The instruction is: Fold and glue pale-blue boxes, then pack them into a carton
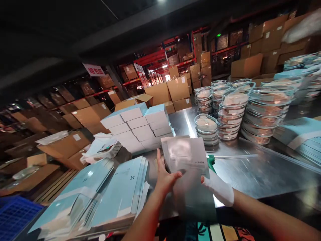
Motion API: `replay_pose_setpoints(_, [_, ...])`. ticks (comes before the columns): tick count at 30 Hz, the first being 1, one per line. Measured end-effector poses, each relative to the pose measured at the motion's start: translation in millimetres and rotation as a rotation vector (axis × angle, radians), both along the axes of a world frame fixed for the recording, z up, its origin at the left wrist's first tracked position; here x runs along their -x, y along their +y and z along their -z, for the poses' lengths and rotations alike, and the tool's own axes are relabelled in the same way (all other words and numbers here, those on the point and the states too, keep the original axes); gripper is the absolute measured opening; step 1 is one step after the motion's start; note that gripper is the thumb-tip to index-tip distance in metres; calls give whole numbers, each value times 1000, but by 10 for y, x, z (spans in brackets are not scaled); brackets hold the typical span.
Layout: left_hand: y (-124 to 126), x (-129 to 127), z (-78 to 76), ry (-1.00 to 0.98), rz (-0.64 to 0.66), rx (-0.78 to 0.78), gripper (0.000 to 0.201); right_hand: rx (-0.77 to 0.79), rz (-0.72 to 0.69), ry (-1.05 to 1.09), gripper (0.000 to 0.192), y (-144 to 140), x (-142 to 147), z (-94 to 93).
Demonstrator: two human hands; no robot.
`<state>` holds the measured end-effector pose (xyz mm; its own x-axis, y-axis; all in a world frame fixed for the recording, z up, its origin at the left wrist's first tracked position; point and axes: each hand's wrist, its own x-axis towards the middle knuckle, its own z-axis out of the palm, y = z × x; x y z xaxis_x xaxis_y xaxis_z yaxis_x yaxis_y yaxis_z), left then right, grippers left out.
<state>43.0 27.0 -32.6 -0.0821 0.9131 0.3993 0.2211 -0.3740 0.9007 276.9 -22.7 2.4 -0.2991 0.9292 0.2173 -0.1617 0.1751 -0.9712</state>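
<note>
A grey flattened carton [187, 164] with small dark print tilts upright in front of me, over the table's near edge. My left hand [164, 172] holds its left side, the thumb across the front and the fingers reaching up along the edge. At the right edge my right hand [217, 187], in a white glove, grips it with the thumb in front; its other fingers are hidden behind. A green object [211, 160] shows just beyond the carton's right edge. Left of my left hand lie stacks of light-blue flat cartons [120, 187].
White-and-blue boxes [140, 129] are piled behind the carton. Stacked round glass dishes [230, 113] stand on the metal table [240, 170]. More blue flat cartons [306, 137] lie at right. A white basket [110, 150] and a blue crate [18, 214] are at left.
</note>
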Motion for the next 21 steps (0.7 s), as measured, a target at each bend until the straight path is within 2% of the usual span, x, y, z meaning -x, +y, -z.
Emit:
replay_pose_setpoints(3, [-10,16,136,40,-10,-176,150,-21,78,89,101,-11,-24,-175])
replay_pose_setpoints(4, [-37,34,167,56,-13,-249,136,-43,113,93,107,5,-40,-217])
replay_pose_setpoints(6, [-109,67,195,99,-9,-336,89,-83,116,62,109,48,-63,-265])
replay_pose_setpoints(7, [-149,73,195,116,-2,-344,67,-103,106,34,103,70,-59,-274])
replay_pose_setpoints(8, [-189,70,192,123,6,-325,55,-115,112,9,93,93,-42,-275])
replay_pose_setpoints(10, [-264,42,194,74,-4,-274,52,-102,207,-31,67,132,35,-262])
replay_pose_setpoints(13, [-343,8,256,-31,-73,-301,76,-75,482,-100,33,176,190,-232])
replay_pose_setpoints(14, [-357,16,287,-12,-74,-320,78,-91,548,-106,30,187,224,-225])
replay_pose_setpoints(15, [-365,36,317,37,-60,-332,76,-120,576,-97,35,198,237,-218])
replay_pose_setpoints(17, [-369,107,350,152,-31,-316,61,-171,543,-67,47,226,185,-202])
replay_pose_setpoints(18, [-367,153,348,179,-36,-299,56,-192,506,-90,46,245,117,-186])
replay_pose_setpoints(19, [-364,202,330,177,-63,-285,53,-212,478,-163,42,268,27,-160])
replay_pose_setpoints(21, [-354,301,259,114,-149,-263,51,-211,503,-464,36,326,-184,-73])
